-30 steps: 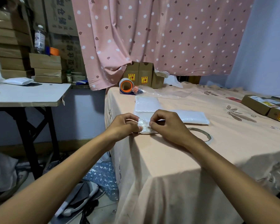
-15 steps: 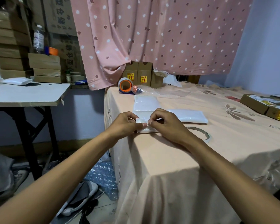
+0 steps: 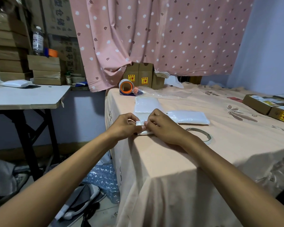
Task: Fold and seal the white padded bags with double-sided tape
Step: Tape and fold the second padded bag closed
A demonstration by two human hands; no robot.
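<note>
My left hand [image 3: 123, 126] and right hand [image 3: 164, 128] both pinch the folded top edge of a small white padded plastic bag [image 3: 144, 132], fingertips curled tight on it at the corner of the peach-clothed table [image 3: 170, 161]. I judge this fold is being pressed down, its seal not yet finished. Just beyond my fingers lies a flat white padded bag [image 3: 146, 104], and right of them a second white padded bag [image 3: 188, 117]; whether either is sealed I cannot tell. The thin grey ring of double-sided tape [image 3: 203, 135] lies beside my right wrist.

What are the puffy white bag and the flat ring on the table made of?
Puffy white bag: probably soft plastic film over padding; it shines and bulges. Flat ring: likely a thin tape roll, pale with a glossy edge; hard to tell.
</note>
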